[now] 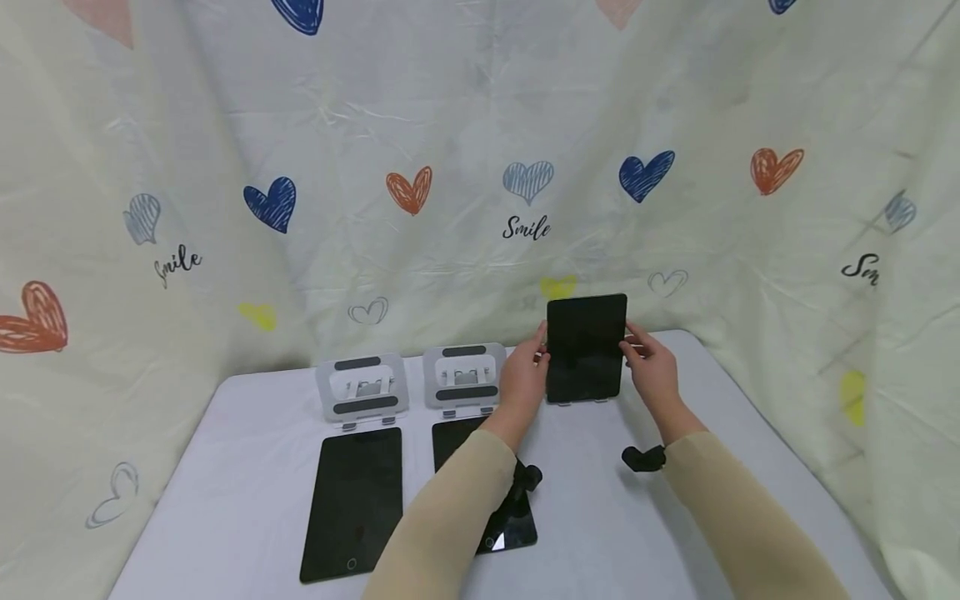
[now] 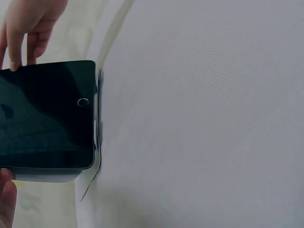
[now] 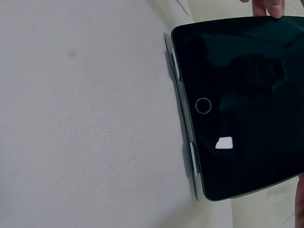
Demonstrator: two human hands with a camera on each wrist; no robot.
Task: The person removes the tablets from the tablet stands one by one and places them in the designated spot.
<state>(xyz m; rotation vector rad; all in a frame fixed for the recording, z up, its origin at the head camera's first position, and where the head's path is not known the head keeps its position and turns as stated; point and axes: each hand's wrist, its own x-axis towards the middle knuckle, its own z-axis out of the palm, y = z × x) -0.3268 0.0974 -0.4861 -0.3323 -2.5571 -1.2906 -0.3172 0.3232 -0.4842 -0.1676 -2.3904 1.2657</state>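
Observation:
A black tablet [image 1: 585, 350] stands nearly upright at the back right of the table, its lower edge at the small lip tabs of a stand [image 2: 57, 178] mostly hidden behind it. My left hand [image 1: 523, 375] holds the tablet's left edge, while my right hand [image 1: 651, 371] grips the right edge with thumb in front and fingers reaching behind. Both wrist views show the tablet's round home button near the lower edge. In the right wrist view, fingers [image 3: 268, 7] of the left hand meet the top side of the picture's tablet.
Two grey tablet stands [image 1: 362, 388] [image 1: 465, 377] sit bare along the table's back edge. Before them lie two more black tablets, one at left [image 1: 352, 504] and one [image 1: 517, 525] partly covered by my left forearm. A heart-printed curtain [image 1: 457, 275] hangs behind the white table [image 1: 225, 467].

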